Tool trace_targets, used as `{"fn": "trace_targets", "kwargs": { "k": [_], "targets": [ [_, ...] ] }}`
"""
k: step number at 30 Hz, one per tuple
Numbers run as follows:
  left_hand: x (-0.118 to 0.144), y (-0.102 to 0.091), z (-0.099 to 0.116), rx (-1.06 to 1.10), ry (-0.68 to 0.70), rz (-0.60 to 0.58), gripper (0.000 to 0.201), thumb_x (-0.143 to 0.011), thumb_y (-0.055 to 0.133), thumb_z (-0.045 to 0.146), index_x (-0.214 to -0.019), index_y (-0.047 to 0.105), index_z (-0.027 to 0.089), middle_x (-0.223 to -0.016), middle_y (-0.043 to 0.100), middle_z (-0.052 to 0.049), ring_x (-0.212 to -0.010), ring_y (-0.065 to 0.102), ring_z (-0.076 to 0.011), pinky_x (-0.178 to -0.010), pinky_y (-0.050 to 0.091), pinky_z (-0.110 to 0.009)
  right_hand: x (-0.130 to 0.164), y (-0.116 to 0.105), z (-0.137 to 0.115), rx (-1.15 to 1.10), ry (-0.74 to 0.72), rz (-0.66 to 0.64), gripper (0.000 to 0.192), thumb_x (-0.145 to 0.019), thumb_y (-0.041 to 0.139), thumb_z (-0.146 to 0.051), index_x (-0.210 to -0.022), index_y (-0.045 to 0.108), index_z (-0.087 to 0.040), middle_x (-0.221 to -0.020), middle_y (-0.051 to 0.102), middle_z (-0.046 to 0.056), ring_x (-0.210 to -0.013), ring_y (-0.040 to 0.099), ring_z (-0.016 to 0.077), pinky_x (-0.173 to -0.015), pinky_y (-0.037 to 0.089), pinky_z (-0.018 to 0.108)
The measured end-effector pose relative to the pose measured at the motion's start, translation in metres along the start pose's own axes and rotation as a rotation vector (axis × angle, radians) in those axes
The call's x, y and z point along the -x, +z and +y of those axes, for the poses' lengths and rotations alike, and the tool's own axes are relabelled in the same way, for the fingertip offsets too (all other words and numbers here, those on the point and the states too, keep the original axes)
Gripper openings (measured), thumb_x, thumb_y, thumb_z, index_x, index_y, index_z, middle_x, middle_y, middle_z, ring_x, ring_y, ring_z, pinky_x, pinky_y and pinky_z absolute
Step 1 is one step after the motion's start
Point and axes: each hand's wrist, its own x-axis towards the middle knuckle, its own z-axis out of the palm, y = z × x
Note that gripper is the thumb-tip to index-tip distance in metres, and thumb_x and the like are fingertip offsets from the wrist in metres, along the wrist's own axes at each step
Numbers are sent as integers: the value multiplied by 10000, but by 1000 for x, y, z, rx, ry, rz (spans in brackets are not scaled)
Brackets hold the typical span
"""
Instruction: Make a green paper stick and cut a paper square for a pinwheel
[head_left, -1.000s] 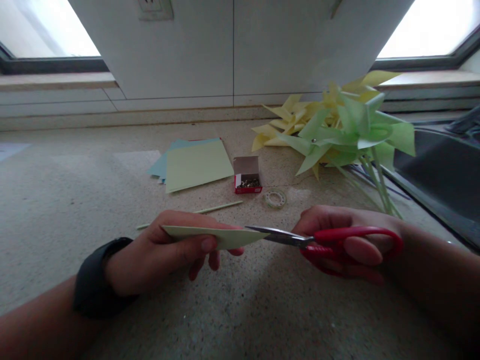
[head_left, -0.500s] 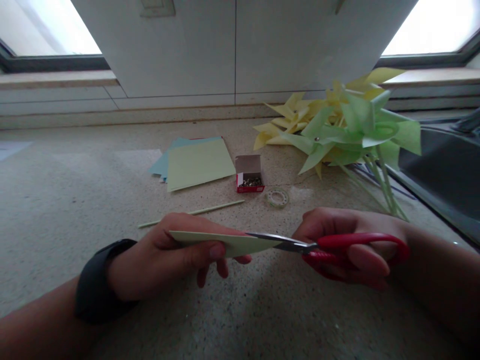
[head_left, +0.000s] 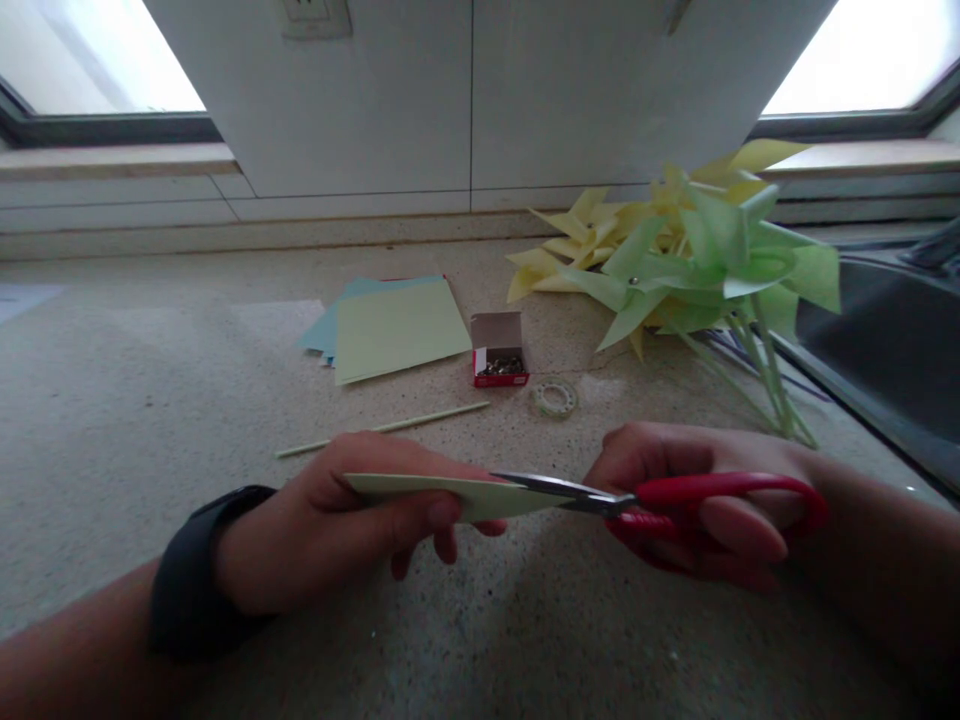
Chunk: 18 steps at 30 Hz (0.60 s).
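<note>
We see the left hand (head_left: 352,525) holding a pale green paper piece (head_left: 442,492) above the speckled counter (head_left: 112,400), low in the middle of the view. The sheet lies edge-on to us, pinched with the thumb (head_left: 420,512) against its near side and the other fingers curled beneath and behind it; the thumb tip sits close to the sheet's 3 o'clock end. Its long axis runs almost level, from 9 o'clock to 3 o'clock, and the narrowing end points toward 3 o'clock, where it meets the blades of the red-handled scissors (head_left: 660,497). The blades point toward 9 o'clock and reach onto the paper's tip, nearly shut on it. The right hand (head_left: 705,500) grips the scissors with fingers threaded through the red loops and closed around them, the thumb on top. Both forearms come in from the lower corners, wrists roughly level, and the left wrist wears a black band (head_left: 191,570). Beyond the hands, toward 12 o'clock, lie a thin stick (head_left: 382,428), a stack of coloured sheets (head_left: 397,328), a small open red box (head_left: 498,352) with small metal pieces in it, and a roll of clear tape (head_left: 554,397). At 2 o'clock rests a heap of yellow and green paper pinwheels (head_left: 675,260), beside a dark sink (head_left: 885,350).
</note>
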Motion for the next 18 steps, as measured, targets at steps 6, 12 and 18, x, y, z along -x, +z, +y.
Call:
{"fn": "trace_targets", "kwargs": {
  "k": [6,12,18],
  "targets": [
    [0,4,3,-45,13,-14,254,-1009,575,325,-1099,783,211,-913,785,-62,-655,645,-113,-520,519,-141,1,3,-4,-21,112,22,636,-698,739,-750,-793,566,-145,-619,550,-50,-448,456,48,-426,402,164],
    [0,5,3,-81,2,2,280,-1000,584,369,-1065,789,190,-864,786,-60,-599,627,-111,-495,515,-152,1,2,-4,64,100,55,675,-686,693,-816,-767,562,-158,-587,540,-38,-470,501,96,-397,395,196],
    [0,6,4,-87,14,-1,272,-1004,579,353,-1091,782,195,-947,798,-80,-641,655,-131,-503,526,-171,-1,-1,7,37,31,41,608,-720,732,-745,-754,563,-162,-573,535,-42,-446,486,87,-372,369,179]
  ]
}}
